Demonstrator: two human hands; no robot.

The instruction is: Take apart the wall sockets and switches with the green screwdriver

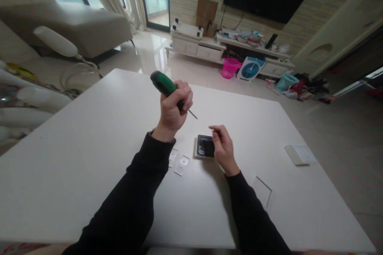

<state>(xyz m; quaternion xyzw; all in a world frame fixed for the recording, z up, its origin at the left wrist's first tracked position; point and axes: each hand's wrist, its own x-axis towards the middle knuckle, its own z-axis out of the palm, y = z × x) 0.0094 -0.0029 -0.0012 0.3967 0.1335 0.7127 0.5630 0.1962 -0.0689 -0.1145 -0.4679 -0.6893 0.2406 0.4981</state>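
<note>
The left hand [174,107] is gripping a screwdriver [164,84] in a closed fist, its green-and-black handle rising toward the far left and its thin metal shaft slanting down to the right. The forearm is reaching in from the near left. The right hand [223,147] is curling loosely, thumb near a raised index finger, at the right edge of a small box [205,146], dark inside with a pale rim, lying mid-table. Whether it is pinching anything is unclear. Two pale switch plates [181,165] are lying near-left of the box on the white table [119,139].
</note>
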